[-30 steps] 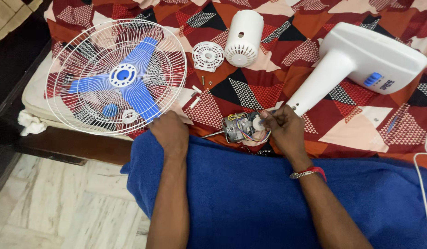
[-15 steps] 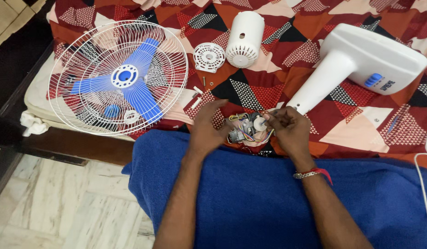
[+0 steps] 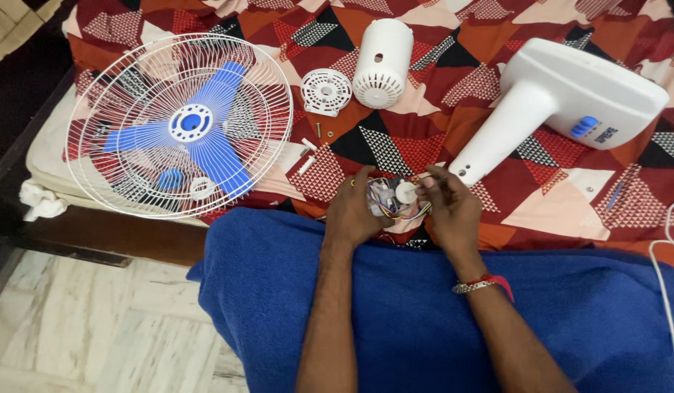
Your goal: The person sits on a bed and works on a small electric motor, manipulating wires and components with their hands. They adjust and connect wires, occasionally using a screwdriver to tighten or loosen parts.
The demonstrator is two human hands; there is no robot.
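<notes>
Bed under red patchwork quilt (image 3: pixel 497 87). Fan stripped: white wire cage with blue blades (image 3: pixel 180 127) at 10 o'clock, white stand (image 3: pixel 555 102) at 2. Left hand (image 3: pixel 355 211) and right hand (image 3: pixel 449 211) both pinch small wired motor unit (image 3: pixel 395 198), centre. Reassembly not begun.

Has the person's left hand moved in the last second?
Yes. The left hand has shifted right, away from the fan guard, and now meets the small wired motor part.

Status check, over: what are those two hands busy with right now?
Left hand and right hand both grip small wired motor part. Fan stand close beside. Nothing blocking.
</notes>
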